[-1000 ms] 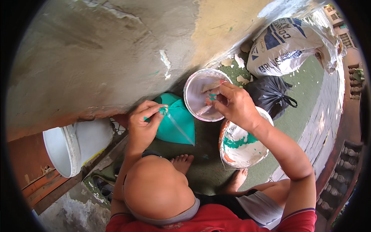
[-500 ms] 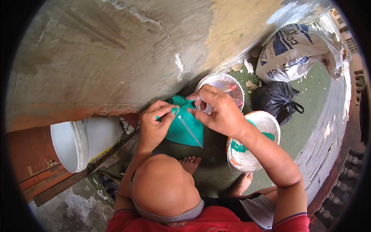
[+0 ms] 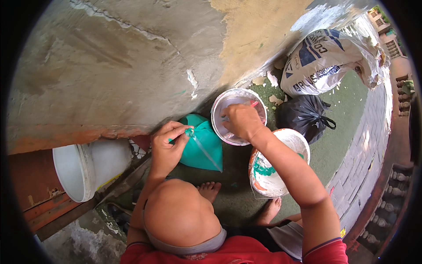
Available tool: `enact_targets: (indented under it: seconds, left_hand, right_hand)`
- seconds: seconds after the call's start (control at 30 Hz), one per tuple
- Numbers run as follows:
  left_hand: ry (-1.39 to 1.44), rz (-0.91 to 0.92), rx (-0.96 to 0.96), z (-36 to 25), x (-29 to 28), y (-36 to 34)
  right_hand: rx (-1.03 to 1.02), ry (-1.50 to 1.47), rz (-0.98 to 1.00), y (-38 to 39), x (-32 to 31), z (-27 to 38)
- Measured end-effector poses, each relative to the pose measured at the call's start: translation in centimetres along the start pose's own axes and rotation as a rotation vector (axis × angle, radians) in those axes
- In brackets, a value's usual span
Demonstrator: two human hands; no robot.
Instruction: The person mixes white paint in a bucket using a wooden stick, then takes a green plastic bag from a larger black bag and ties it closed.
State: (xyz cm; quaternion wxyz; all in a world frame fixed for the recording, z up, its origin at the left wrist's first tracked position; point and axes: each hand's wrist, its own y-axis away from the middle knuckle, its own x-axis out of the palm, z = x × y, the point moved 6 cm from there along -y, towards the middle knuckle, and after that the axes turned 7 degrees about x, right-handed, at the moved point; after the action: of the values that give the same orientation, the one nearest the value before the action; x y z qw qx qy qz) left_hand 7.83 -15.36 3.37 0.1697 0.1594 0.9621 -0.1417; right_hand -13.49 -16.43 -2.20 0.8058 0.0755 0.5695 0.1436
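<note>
My left hand (image 3: 168, 143) pinches the gathered top of a green plastic bag (image 3: 200, 152) with a pale stripe down its side. The bag bulges and hangs low beside the wall. My right hand (image 3: 244, 121) reaches over the white bucket (image 3: 215, 116), its fingers pointing down past the rim; the fingertips are hidden, so their grip does not show. Inside that bucket is a greyish surface, with a small red piece (image 3: 254, 104) near the far side. Under my right forearm a white-crusted bucket (image 3: 281, 182) with orange on its outside holds smears of green paint (image 3: 263, 170).
A rough plastered wall (image 3: 127, 83) rises in front. At the right lie a tied black bag (image 3: 303, 119) and a large white printed sack (image 3: 325, 61). A white bucket (image 3: 90, 171) lies on its side at the left. Paint flakes (image 3: 273, 79) dot the green floor.
My right hand has left the top of the green bag and moved right, over the white bucket. My left hand stays on the bag. The view has shifted slightly.
</note>
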Motion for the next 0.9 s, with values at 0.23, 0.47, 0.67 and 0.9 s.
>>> enact_targets:
  seconds: [0.23,0.47,0.67,0.9]
  left_hand:
    - [-0.029,-0.009,0.02,0.1,-0.1,0.1]
    - [-0.083,0.01,0.025,-0.2,0.0,-0.1]
    - [-0.104,0.012,-0.009,-0.1,0.4,-0.1]
    - [-0.094,0.03,-0.034,0.7,0.3,0.1]
  right_hand:
    - [0.091,0.15,0.093,-3.1,3.6,-0.2]
    - [0.081,0.217,0.12,-3.8,4.4,0.1]
    - [0.044,0.224,-0.06,-3.5,4.3,-0.1]
    - [0.094,0.195,-0.053,-3.6,4.3,-0.2]
